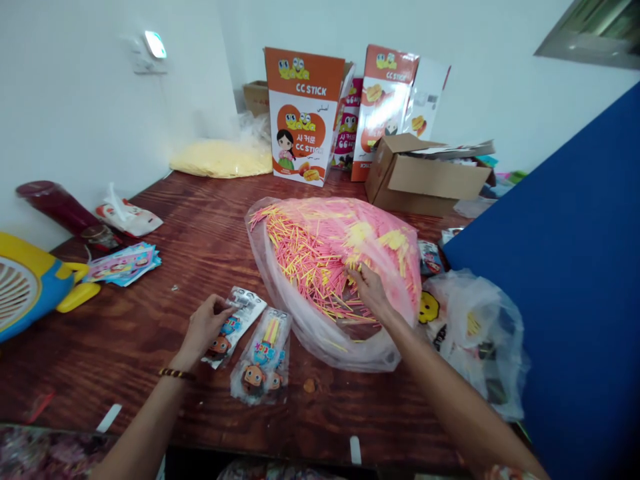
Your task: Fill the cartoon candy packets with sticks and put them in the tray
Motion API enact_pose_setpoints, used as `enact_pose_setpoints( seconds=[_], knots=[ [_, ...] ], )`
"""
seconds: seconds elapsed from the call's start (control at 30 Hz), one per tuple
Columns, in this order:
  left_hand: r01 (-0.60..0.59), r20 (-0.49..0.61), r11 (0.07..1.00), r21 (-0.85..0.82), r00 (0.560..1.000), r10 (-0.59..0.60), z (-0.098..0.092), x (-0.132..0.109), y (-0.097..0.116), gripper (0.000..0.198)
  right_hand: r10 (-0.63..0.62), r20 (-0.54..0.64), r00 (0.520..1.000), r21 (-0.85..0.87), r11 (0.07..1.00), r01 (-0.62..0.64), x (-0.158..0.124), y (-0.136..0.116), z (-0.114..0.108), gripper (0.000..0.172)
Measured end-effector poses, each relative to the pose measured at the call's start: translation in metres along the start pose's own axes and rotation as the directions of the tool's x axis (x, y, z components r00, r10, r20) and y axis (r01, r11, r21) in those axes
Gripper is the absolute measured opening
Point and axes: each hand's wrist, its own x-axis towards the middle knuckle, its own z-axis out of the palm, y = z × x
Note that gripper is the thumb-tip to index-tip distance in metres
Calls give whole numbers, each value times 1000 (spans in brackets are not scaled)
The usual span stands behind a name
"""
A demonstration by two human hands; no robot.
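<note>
Could spill pink-and-yellow sticks [295, 247] from clear plastic bag [320, 343] by jerking right hand [369, 285], narrow-fingered with unclear hold, while pinching cartoon-print packet [249, 307] with left hand [206, 325].

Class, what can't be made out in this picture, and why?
All in the head view:
Fan: left side, cut by the edge.
Cardboard box: most contents, behind its walls.
Right hand: whether it holds sticks, too small to tell.
Packet: part of its front, behind the left hand.
Rightmost bag: contents, blurred by cloudy plastic.
</note>
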Motion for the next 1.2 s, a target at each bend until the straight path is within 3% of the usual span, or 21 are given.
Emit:
enact_pose_setpoints(
  seconds=[0.13,0.3,0.4,0.53,0.83,1.03,1.1,1.2],
  knots=[
    [-19,15,999,-49,1000,20,-5,0,-2,30,207,-47,977,194,961,-195,-32,2,19,25],
    [-90,8,996,-20,996,90,-12,-4,0,29,341,60,938,416,846,-334,-48,11,35,26],
    [-161,37,987,24,986,161,-14,-1,-1,30,338,57,939,494,808,-321,-51,10,39,29],
    [-243,49,966,93,970,239,-15,7,-2,32,328,44,944,413,854,-316,-54,13,41,29],
    [-268,15,957,112,963,268,-17,11,-4,42,329,-10,944,276,909,-314,-48,12,27,27],
    [-346,54,905,246,938,344,-18,9,2,32,320,-1,947,360,884,-299,-56,3,30,23],
    [-344,27,919,193,938,346,-17,10,2,30,322,21,946,419,857,-301,-57,3,32,23],
    [-294,0,956,-18,956,294,-19,13,3,29,333,-17,943,489,825,-283,-54,6,32,26]
  ],
)
